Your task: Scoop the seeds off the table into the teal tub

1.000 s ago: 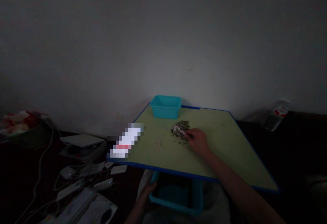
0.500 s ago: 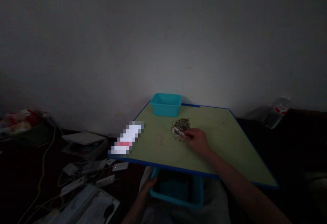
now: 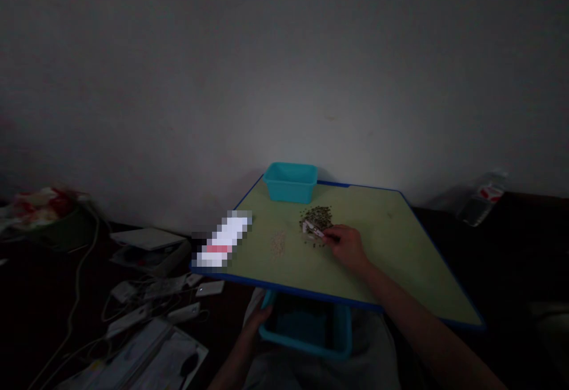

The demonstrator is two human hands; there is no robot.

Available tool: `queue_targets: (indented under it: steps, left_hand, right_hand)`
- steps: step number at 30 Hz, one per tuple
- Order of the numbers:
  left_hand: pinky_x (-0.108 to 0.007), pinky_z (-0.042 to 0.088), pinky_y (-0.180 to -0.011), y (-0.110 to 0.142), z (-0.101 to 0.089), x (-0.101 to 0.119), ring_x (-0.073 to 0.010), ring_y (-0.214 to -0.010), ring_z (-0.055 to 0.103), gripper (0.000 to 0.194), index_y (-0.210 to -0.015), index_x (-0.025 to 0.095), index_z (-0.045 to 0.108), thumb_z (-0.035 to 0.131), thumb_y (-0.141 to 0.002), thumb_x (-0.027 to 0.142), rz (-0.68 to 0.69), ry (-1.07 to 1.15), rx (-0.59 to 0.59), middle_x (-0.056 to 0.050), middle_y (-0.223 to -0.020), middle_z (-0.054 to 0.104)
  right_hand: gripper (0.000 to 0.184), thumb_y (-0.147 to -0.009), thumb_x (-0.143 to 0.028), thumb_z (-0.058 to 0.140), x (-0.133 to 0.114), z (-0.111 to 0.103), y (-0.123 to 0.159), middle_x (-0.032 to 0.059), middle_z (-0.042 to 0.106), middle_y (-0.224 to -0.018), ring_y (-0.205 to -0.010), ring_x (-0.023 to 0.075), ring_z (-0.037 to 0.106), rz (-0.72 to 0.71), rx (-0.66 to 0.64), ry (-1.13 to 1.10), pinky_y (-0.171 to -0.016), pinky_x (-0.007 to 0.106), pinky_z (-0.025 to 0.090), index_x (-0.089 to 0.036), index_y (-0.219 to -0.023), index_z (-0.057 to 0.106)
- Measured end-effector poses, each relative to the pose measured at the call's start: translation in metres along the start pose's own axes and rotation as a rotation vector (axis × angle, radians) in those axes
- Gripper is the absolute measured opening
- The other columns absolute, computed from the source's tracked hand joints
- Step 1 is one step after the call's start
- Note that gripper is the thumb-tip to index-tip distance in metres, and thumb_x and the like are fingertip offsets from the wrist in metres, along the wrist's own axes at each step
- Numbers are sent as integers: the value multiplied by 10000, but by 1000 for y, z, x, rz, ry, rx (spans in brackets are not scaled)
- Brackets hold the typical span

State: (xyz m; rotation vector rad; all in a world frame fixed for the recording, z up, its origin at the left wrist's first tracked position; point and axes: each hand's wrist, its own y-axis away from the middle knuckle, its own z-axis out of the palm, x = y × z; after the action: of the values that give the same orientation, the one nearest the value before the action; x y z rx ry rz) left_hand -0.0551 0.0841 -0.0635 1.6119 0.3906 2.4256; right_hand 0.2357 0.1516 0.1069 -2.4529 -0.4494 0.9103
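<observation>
Right hand pinches a pale strip at the dark bits while left hand grips the near bin

Our right hand (image 3: 349, 246) comes in over the table (image 3: 391, 248) from the near right, its forearm slanting up and to the left across the near edge. The back of the hand is partly turned up, and we see the fingertips closed together on one end of the pale strip (image 3: 313, 229). The strip points to the far left, its other end among the dark bits (image 3: 318, 215), which lie scattered near the middle of the table. Strip and fingers hide some of them; whether the palm touches the table, we cannot tell.

Our left hand (image 3: 262, 320) is low, below the near edge of the table. It clasps the left rim of the near bin (image 3: 304, 347), thumb over the rim and the other fingers mostly hidden. That bin sits at our lap, and the table edge covers its far side. Its inside is too dark for us to read.

A small spread of pale bits (image 3: 278, 243) lies left of the dark ones, apart from them. Farther left we have a bright blurred panel (image 3: 224, 240) along the table's left edge. The far bin (image 3: 290, 190) stands upright at the far left, before the wall (image 3: 284, 70).

Off the table, cables (image 3: 76, 295) and a box (image 3: 149, 248) lie on the left, with a green basket (image 3: 62, 229) beyond; a bottle (image 3: 482, 200) leans on the far right.
</observation>
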Motion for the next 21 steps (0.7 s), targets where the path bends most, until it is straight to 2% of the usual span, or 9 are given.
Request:
queue_targets:
  steps: [3,8,12,15,21]
  left_hand:
    - [-577,346,-1171,1,3,-1,-571,-1415,371,648,-711,193,750,950,-192,525,-16,-25,14,-227,-940,786]
    - [-557,401,-1133,4,4,2,-544,-1363,460,697,-749,217,768,927,-191,604,-18,-41,-3,-193,-987,793]
    - [-556,413,-1125,5,5,3,-530,-1376,453,702,-795,219,780,917,-228,609,-17,-44,-24,-183,-1008,794]
    - [-568,421,-1120,5,6,3,-543,-1366,460,697,-789,213,783,917,-227,603,-24,-42,-28,-183,-993,798]
    - [-587,436,-1103,6,8,1,-555,-1324,504,716,-744,228,786,909,-173,644,-52,-33,-6,-152,-932,817]
  right_hand:
    - [152,-811,-154,702,0,0,0,24,772,-805,-743,191,685,0,-5,9,-702,283,495,-253,-855,807]
    - [151,-800,-156,712,0,-1,0,17,769,-792,-724,187,681,-5,-25,17,-695,283,490,-254,-862,810]
    - [164,-802,-154,699,0,-1,0,23,779,-807,-733,191,690,6,-3,24,-703,286,502,-257,-861,812]
    - [159,-801,-160,704,1,-1,0,27,783,-809,-754,200,698,16,20,46,-721,294,510,-260,-861,812]
    - [170,-795,-148,715,-2,-4,1,20,787,-822,-737,196,697,28,-16,56,-711,293,504,-270,-861,812]
